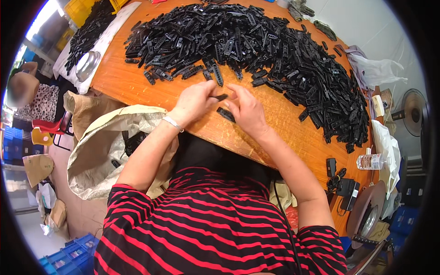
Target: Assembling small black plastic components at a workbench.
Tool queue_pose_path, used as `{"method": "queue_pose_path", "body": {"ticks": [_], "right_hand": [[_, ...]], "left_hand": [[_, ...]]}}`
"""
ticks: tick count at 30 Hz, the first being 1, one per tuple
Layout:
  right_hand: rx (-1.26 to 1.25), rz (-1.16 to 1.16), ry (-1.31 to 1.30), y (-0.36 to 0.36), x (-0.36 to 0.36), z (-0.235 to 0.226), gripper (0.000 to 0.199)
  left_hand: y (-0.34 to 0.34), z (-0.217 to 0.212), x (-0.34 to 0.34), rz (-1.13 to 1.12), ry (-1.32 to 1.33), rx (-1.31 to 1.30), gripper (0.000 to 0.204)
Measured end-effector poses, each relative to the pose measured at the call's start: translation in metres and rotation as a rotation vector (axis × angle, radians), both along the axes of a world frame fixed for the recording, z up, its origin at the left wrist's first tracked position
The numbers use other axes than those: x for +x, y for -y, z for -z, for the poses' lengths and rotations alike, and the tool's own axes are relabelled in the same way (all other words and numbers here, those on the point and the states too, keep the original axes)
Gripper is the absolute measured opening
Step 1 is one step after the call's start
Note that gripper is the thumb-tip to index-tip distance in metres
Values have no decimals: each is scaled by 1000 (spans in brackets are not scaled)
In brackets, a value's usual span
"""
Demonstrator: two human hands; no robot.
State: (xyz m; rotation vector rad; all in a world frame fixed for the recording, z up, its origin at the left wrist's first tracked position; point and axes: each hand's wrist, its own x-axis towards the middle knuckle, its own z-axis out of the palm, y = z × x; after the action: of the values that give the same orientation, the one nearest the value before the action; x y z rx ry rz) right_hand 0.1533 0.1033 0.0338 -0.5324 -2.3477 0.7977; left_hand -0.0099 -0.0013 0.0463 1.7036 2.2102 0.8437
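Note:
My left hand (196, 101) grips a small black plastic clip (221, 97) by one end, just above the near edge of the orange table (137, 87). My right hand (246, 110) meets it from the right and pinches a second black plastic piece (225, 114) under its fingers. A silver bracelet (173, 123) circles my left wrist. A large heap of the same black plastic parts (256, 46) covers the far half of the table, a short reach beyond both hands.
An open woven sack (107, 146) with black parts inside stands at my left side below the table edge. A water bottle (371, 161), a black charger with cable (341, 183), a fan (412, 110) and plastic bags lie right. Another person (27, 94) sits far left.

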Motion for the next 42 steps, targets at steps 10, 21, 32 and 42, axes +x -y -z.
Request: {"method": "queue_pose_path", "body": {"ticks": [10,21,32,42], "right_hand": [[-818,49,-47,-6,20,4,16],[-832,62,174,2,20,16,19],[-774,105,314,-1,16,15,21],[-557,132,516,-1,11,12,23]], "left_hand": [[-3,18,15,-66,809,-17,15],[-15,35,13,-166,659,-51,19],[-15,43,14,-172,656,-88,16],[-13,48,20,-146,346,-141,20]]}}
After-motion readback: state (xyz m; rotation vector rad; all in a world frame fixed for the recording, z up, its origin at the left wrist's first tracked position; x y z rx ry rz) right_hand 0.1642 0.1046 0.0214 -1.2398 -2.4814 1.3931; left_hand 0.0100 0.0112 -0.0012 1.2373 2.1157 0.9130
